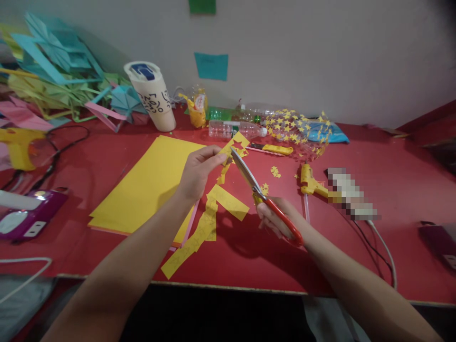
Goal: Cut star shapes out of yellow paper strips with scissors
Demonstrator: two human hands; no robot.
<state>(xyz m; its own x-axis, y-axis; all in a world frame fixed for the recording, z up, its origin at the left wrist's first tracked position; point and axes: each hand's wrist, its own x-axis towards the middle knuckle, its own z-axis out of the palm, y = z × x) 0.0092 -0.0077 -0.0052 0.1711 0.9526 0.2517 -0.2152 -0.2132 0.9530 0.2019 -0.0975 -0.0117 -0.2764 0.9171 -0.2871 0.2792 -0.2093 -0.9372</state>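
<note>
Dark doodled marks cover the white tumbler [153, 102], beyond and left of the left fingers, but I can't make out a word; the faint writing on the blue note [212, 67], on the wall [285, 52] straight ahead of the fingers, is unreadable too. A red table [242, 270] spreads beneath both hands. The left hand [197, 173] pinches a yellow strip [231, 147] with a star-shaped hole; the right hand [276, 213] has its fingers curled round the red handles of the scissors [254, 185], tips right by the strip. Nearer than the left fingers, loose strips [204, 225] overlap; left of them lie yellow sheets [142, 190], partly hidden by the forearm. Small stars [275, 171] lie beyond the right fingers, a yellow glue gun [309, 183] to their right, a yellow cutter [278, 150] farther back
</note>
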